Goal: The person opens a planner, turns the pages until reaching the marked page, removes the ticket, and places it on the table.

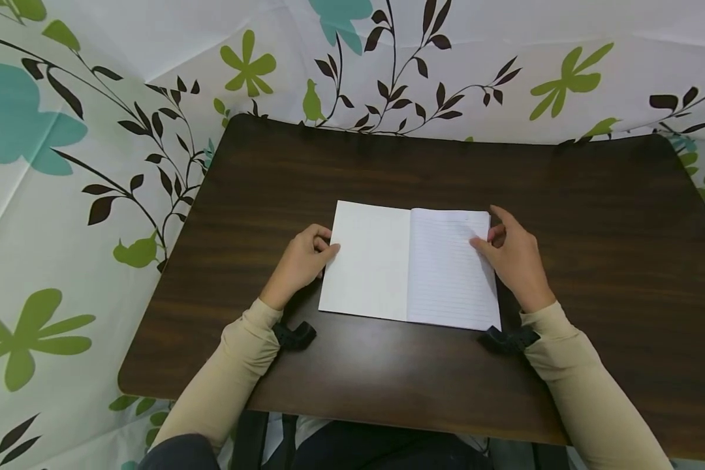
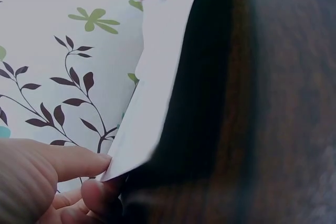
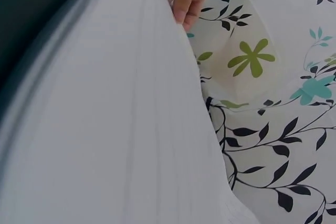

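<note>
An open notebook [image 1: 367, 261] lies on the dark table, a blank white side on the left and a lined page [image 1: 449, 267] on the right. My left hand [image 1: 299, 261] pinches its left edge, thumb on top and fingers beneath. In the left wrist view, thumb and fingers of this left hand [image 2: 31, 177] grip a corner of the white sheet [image 2: 142, 114]. At the right edge my right hand [image 1: 514, 261] holds the notebook, thumb on the lined page and index finger stretched by the upper corner. White paper [image 3: 115, 114] fills much of the right wrist view.
The dark wood-grain table [image 1: 611, 281] extends around the notebook on all sides. Behind and to the left hangs a white curtain [image 1: 170, 39] with leaf and flower prints. Black wrist mounts [image 1: 294, 336] sit close to the notebook's near corners.
</note>
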The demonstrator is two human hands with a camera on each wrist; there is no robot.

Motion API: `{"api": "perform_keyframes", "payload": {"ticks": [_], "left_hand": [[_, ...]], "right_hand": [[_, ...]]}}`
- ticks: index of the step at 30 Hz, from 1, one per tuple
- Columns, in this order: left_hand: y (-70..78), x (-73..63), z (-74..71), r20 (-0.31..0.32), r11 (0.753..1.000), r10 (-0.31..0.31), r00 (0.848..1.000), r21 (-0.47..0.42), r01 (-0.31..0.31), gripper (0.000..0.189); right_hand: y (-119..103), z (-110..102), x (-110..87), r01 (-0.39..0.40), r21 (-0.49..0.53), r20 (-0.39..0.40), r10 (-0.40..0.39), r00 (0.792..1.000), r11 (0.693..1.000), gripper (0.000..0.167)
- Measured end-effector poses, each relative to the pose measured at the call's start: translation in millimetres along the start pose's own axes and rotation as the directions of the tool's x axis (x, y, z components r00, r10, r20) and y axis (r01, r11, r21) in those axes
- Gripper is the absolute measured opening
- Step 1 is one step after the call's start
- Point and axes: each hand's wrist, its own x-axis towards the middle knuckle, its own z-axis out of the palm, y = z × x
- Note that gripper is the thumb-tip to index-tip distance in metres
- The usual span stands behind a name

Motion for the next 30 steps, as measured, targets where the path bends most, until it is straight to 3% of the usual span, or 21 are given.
{"api": "perform_keyframes", "payload": {"ticks": [6, 10, 15, 19, 22, 24, 26, 30], "left_hand": [[1.8, 0.1, -1.1, 0.004, 1.0, -0.006, 1.0, 0.013, 0.006, 0.037], [0.7, 1.5, -2.4, 0.011, 1.0, -0.002, 1.0, 0.017, 0.002, 0.039], [-0.9, 1.7, -5.7, 0.012, 1.0, -0.001, 1.0, 0.026, 0.0, 0.039], [-1.1, 0.3, -7.3, 0.017, 1.0, -0.009, 1.0, 0.012, 0.009, 0.038], [-1.8, -0.7, -7.0, 0.03, 1.0, -0.024, 0.999, -0.018, 0.025, 0.037], [-2.5, -1.2, -6.5, 0.039, 0.999, -0.031, 0.999, -0.038, 0.033, 0.036], [-2.9, -1.8, -6.1, 0.045, 0.998, -0.035, 0.998, -0.049, 0.037, 0.036], [-2.6, -2.1, -6.1, 0.051, 0.997, -0.022, 0.998, -0.067, 0.026, 0.035]], "right_hand": [[-10, 2, -5.5, 0.14, 0.037, -0.069, -0.138, 0.988, 0.989, 0.029], [-19, 1, -9.8, 0.283, 0.058, -0.044, -0.281, 0.959, 0.957, 0.03], [-35, -7, -20.3, 0.354, 0.065, 0.187, -0.36, 0.914, 0.933, 0.053], [-51, -20, -35.7, 0.35, 0.071, 0.399, -0.348, 0.848, 0.934, 0.075], [-62, -28, -50.7, 0.356, 0.097, 0.489, -0.356, 0.796, 0.929, 0.083], [-68, -31, -60.8, 0.358, 0.127, 0.507, -0.371, 0.778, 0.925, 0.084], [-74, -31, -69.6, 0.364, 0.162, 0.49, -0.396, 0.777, 0.917, 0.084], [-85, -25, -84.1, 0.415, 0.173, 0.393, -0.449, 0.803, 0.893, 0.085]]}}
